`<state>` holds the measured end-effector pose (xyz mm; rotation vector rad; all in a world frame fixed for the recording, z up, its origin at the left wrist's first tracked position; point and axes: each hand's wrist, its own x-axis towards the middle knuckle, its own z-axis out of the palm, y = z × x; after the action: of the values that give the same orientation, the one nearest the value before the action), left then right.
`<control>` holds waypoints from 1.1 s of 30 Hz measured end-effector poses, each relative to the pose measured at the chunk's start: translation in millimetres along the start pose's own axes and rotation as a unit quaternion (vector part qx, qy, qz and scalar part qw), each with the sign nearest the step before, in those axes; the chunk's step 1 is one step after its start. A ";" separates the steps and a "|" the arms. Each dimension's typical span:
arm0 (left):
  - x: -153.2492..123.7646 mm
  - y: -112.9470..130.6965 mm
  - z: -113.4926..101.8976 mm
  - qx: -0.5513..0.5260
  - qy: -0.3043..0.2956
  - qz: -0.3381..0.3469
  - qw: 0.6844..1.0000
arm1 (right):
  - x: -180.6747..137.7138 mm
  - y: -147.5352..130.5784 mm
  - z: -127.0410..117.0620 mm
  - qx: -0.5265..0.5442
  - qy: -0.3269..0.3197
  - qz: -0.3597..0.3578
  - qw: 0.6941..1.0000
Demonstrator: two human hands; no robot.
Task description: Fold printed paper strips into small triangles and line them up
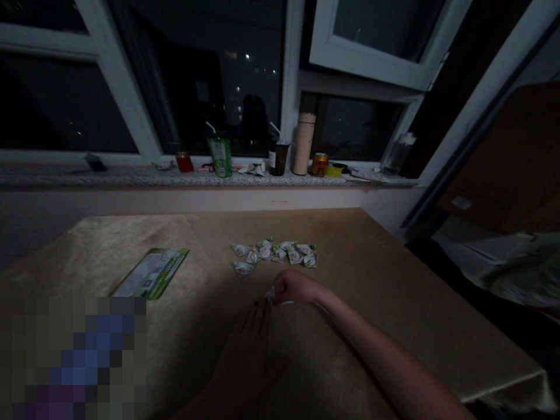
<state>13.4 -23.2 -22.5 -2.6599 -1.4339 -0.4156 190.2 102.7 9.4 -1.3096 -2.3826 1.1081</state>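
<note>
Low in the head view, my left hand (249, 338) lies flat on the table, fingers stretched out and thumb apart. Its fingertips reach a small wrapped candy (270, 294), white and green like the others. Closed around that candy is my right hand (296, 287), coming in from the right; its fingers cover most of the piece. Just beyond both hands, several wrapped candies (265, 251) are grouped in a loose cluster. A flat green and white packet (153, 273) rests on the table to the left.
A beige cloth covers the table (359, 262). Behind it, a window sill (245, 179) holds a green cup (220, 156), a dark drink cup (279, 157), a pink flask (303, 143), a can (319, 164) and a red jar (184, 162). A blurred patch hides the lower left.
</note>
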 end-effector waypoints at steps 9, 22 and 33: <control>11.9 2.9 -18.7 0.009 -0.070 -0.008 0.997 | -44.8 -2.7 5.6 0.002 0.183 -0.072 0.981; 8.0 -10.4 -4.7 -0.065 -0.058 0.044 0.995 | -104.9 -1.9 38.5 -0.318 0.209 -0.206 0.902; 18.5 -13.7 -21.2 -0.081 -0.080 0.054 0.992 | -106.6 -4.9 33.5 -0.285 0.173 -0.157 0.930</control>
<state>7.5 -5.1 2.3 -2.9463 -1.3409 -0.3287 232.7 -0.8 7.4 -1.0821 -2.5857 0.0748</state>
